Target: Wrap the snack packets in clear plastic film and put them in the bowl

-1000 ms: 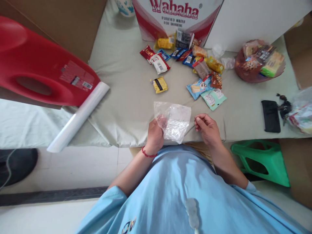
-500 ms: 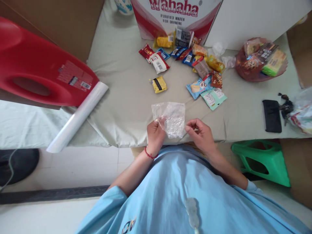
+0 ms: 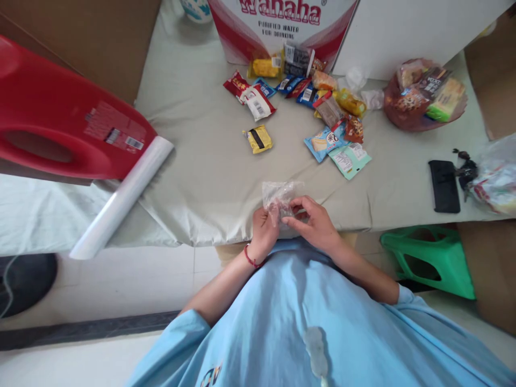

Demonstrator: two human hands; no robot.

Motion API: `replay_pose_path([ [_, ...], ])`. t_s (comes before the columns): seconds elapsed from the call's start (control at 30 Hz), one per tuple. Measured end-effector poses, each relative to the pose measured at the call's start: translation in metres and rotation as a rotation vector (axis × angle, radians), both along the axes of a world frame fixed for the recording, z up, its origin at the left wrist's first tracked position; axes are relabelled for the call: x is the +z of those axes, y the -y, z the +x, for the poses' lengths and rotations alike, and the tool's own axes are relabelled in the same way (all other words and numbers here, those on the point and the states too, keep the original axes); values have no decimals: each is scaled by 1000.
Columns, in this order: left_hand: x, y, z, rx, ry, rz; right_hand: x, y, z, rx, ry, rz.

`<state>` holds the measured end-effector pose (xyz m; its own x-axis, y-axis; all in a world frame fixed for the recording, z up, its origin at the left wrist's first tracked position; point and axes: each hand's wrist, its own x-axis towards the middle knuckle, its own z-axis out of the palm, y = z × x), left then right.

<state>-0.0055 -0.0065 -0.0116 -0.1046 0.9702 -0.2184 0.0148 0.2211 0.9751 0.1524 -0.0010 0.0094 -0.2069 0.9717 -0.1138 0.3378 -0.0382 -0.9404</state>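
A clear plastic bag (image 3: 281,194) sits between the hands, over the near edge of the cloth-covered table (image 3: 209,183). Its flat end points away from the body, toward the packets; crumpling hides its long axis. Cloth stretches from that end to the yellow packet (image 3: 260,140). The film looks thin, shiny and wrinkled. The left hand (image 3: 264,231) pinches it closed-fingered; the right hand (image 3: 316,223) is half curled, fingertips at its side, perhaps gripping, though I cannot tell.
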Motion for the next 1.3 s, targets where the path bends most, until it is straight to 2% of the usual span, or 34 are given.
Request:
replay_pose_path([
  [0.13, -4, -1, -6, 40, 0, -15, 1, 2, 2, -62, 4, 28],
  [0.27, 1, 0, -9, 50, -68, -3, 3, 0, 3, -102, 40, 117],
  [0.5, 1, 4, -10, -21, -90, 44, 5, -4, -9, -29, 83, 175],
  [0.57, -1, 3, -11, -18, -79, 37, 6, -5, -8, -42, 41, 139],
  [0.77, 2, -2, -16, -31, -88, 13, 6, -10, 10, -127, -225, -164],
  [0.9, 2, -6, -17, -2, -43, -56, 7, -14, 25, -185, -263, -183],
  [1.07, -5, -9, -22, 91, 78, -97, 7, -16, 43, -288, -329, -185],
  [1.2, -8, -11, -25, 154, 233, -125, 0, -11, 59, -412, -431, -295],
  [1.3, -8, -12, -26, 175, 277, -128, -6, -5, 69, -461, -468, -354],
])
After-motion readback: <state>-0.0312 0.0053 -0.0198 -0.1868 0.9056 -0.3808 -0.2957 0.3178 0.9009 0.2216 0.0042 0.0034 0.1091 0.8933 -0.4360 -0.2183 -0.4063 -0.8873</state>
